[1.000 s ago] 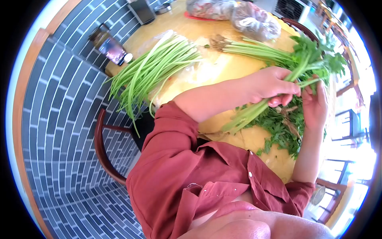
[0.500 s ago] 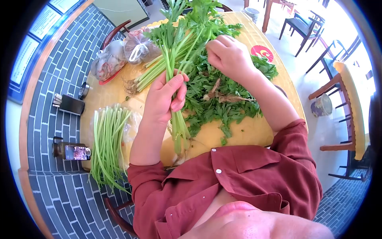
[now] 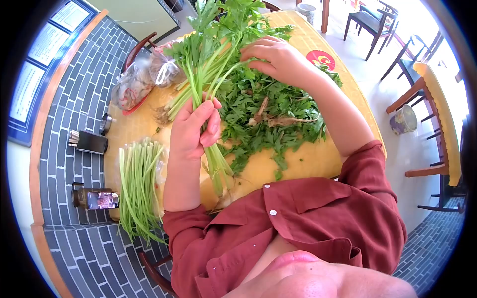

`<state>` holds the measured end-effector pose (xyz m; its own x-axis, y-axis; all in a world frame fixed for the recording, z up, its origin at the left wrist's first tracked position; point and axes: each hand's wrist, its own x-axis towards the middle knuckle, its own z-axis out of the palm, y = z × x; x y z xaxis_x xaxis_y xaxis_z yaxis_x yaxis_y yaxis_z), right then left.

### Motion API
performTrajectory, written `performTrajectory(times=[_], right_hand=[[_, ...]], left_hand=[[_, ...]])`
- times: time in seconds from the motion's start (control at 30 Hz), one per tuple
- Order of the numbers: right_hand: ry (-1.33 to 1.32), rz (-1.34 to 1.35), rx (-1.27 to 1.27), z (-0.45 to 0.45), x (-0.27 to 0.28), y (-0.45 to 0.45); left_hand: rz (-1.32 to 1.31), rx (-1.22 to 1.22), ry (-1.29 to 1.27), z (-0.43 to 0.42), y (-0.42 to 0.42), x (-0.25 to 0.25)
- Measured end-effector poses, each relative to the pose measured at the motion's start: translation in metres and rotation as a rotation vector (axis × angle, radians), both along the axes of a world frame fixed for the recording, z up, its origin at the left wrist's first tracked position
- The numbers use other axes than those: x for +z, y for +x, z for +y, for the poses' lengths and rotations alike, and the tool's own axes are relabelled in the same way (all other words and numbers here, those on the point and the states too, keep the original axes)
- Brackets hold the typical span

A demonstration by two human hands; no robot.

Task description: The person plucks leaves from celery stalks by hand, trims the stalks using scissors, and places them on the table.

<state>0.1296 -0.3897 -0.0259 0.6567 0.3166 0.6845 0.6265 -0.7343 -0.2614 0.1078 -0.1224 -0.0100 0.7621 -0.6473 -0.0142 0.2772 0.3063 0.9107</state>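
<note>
My left hand (image 3: 195, 126) is closed around a bunch of leafy celery (image 3: 217, 164), holding it slanted. Its pale root ends point down toward my shirt and its leaves spread at the far side. My right hand (image 3: 271, 57) is by the upper stalks and leaves, with its fingers apart and partly bent; the fingertips are close to a stalk. Under and beside it lies a heap of plucked celery leaves (image 3: 278, 107), with brown root pieces (image 3: 283, 120) on top. More celery with roots (image 3: 166, 110) lies behind my left hand.
On the yellow-covered table (image 3: 258, 166), stripped green stalks (image 3: 140, 188) lie on clear plastic at the left. Tied plastic bags (image 3: 133, 84) sit at the back left. A phone (image 3: 103, 200) and a black holder (image 3: 93, 142) stand by the brick wall. Chairs (image 3: 371, 26) are at right.
My right hand has moved left toward the stalks, and its fingers have spread from a closed curl. My left hand still holds the celery bunch, now tilted more. The view has shifted slightly.
</note>
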Motion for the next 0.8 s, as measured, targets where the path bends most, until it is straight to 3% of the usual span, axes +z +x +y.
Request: performTrajectory(times=[0.17,0.3,0.4,0.5,0.6,0.7,0.73,0.8], right_hand=[[0.081,0.235,0.087,-0.013,0.015,-0.010],[0.110,0.271,0.143,-0.024,0.011,-0.006],[-0.058,0.036,0.111,-0.032,0.008,-0.001],[-0.054,-0.041,0.099,-0.034,0.006,0.003],[0.161,-0.131,-0.181,-0.026,0.000,0.006],[0.767,0.193,-0.212,-0.038,0.014,0.002],[0.557,0.303,-0.210,-0.040,0.010,0.000],[0.134,0.236,-0.008,-0.031,0.001,-0.001]], left_hand=[[-0.014,0.019,-0.033,0.008,0.005,0.004],[0.003,0.001,-0.056,0.008,0.007,0.004],[-0.005,0.010,-0.057,0.011,0.007,0.005],[0.006,-0.013,-0.080,0.012,0.009,0.004],[0.009,-0.019,-0.069,0.007,0.007,0.001],[0.009,-0.007,-0.069,0.008,0.005,0.003],[0.008,-0.026,-0.080,0.009,0.005,0.002],[0.001,-0.066,-0.100,0.010,0.006,0.002]])
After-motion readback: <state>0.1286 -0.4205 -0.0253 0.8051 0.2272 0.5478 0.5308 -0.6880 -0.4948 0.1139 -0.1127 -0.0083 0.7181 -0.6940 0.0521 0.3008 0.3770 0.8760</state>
